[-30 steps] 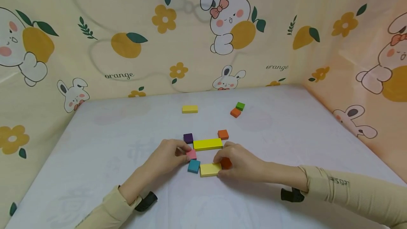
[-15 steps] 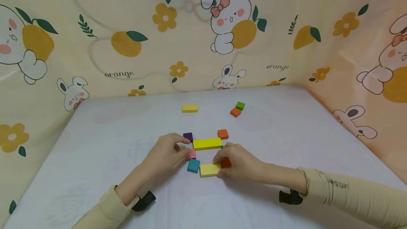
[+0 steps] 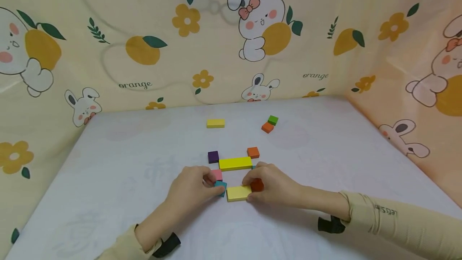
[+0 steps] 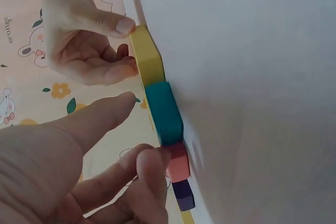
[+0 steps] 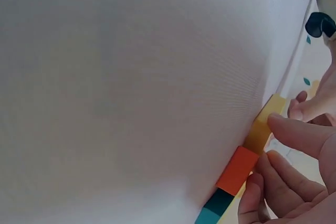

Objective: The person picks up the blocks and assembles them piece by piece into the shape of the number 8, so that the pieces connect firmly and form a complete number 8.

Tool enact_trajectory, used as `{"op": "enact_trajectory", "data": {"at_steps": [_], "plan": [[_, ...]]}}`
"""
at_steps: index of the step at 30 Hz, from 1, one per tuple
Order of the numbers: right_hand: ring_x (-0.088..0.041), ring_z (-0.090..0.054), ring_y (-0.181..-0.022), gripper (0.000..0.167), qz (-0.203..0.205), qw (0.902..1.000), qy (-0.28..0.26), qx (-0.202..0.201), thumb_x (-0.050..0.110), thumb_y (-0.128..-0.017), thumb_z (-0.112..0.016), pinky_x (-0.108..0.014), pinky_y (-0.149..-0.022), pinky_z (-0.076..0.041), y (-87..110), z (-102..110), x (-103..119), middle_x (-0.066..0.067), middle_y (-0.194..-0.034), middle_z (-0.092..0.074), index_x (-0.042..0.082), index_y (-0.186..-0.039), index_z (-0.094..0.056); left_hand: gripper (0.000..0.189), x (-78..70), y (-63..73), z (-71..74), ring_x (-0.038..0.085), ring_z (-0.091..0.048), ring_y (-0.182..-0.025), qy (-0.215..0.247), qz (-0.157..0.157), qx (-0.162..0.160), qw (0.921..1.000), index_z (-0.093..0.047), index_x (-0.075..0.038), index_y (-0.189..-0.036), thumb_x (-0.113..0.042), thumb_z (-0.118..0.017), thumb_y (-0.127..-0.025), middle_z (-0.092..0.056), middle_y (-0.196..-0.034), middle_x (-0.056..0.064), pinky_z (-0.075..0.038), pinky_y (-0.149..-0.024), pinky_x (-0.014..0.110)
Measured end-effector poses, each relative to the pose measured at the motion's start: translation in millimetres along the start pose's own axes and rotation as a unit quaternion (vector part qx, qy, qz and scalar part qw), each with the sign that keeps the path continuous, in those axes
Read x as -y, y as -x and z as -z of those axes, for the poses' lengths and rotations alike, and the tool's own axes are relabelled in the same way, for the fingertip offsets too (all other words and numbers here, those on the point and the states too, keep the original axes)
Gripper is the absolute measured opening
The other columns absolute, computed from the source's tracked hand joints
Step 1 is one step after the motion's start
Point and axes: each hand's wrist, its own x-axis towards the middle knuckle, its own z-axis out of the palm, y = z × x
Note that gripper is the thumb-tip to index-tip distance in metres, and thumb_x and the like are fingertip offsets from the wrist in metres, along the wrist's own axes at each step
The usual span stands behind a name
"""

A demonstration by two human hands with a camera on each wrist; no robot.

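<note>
My right hand (image 3: 276,183) pinches the near pale yellow block (image 3: 236,193) at its right end, thumb on the near side and fingers behind. In the right wrist view a red-orange block (image 5: 238,170) lies beside it, then a teal block (image 5: 218,205); the hand partly covers both in the head view. Over the left end of the row, my left hand (image 3: 189,185) has its thumb above a blue-teal block (image 4: 165,114). Its fingertips are right at the pink block (image 4: 179,163), where the two blocks meet. A purple block (image 3: 213,157) lies just beyond.
A long bright yellow block (image 3: 236,164) lies behind the near row, with an orange block (image 3: 253,152) at its far right. Farther back are a pale yellow block (image 3: 215,123), a green block (image 3: 272,120) and another orange block (image 3: 267,127). Patterned cloth (image 3: 216,55) walls the white table.
My left hand has let go of the pink block and come nearer, its thumb now over the blue-teal block. The right hand keeps its grip in place.
</note>
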Motion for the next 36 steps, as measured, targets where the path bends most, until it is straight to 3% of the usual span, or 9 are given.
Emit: {"op": "enact_trajectory", "data": {"at_steps": [7,26,36], "plan": [[-0.015,-0.052,-0.09,0.028,0.012,0.9998,-0.009,-0.012,0.016,-0.078,-0.085,-0.03,-0.077,-0.048,1.5,-1.6,-4.2,0.014,-0.097,-0.067,0.014,-0.104,-0.074,0.029,-2.7,1.8,-5.5,0.008,-0.055,-0.069,-0.046,0.01,-0.005,0.9989,-0.066,-0.017,-0.08,-0.037,-0.086,-0.074,-0.061,-0.074,-0.01,-0.048,-0.06,0.03],[-0.017,-0.053,-0.089,0.028,0.003,0.9998,-0.02,-0.009,0.016,-0.079,-0.085,-0.029,-0.074,-0.049,2.9,-0.1,-5.8,0.016,-0.095,-0.066,0.014,-0.105,-0.074,0.029,-3.7,1.6,-6.1,0.009,-0.051,-0.063,-0.069,0.004,-0.004,0.9976,-0.069,-0.016,-0.077,-0.04,-0.086,-0.074,-0.057,-0.069,-0.011,-0.045,-0.052,0.027],[-0.016,-0.053,-0.089,0.029,-0.002,0.9999,-0.016,-0.002,0.017,-0.079,-0.085,-0.029,-0.075,-0.048,2.9,0.7,-5.9,0.017,-0.095,-0.066,0.014,-0.106,-0.075,0.02,-6.1,-1.1,-1.1,0.01,-0.055,-0.073,-0.077,0.002,0.039,0.9963,-0.079,-0.011,-0.088,-0.027,-0.084,-0.077,-0.064,-0.074,-0.009,-0.049,-0.06,0.027]]}}
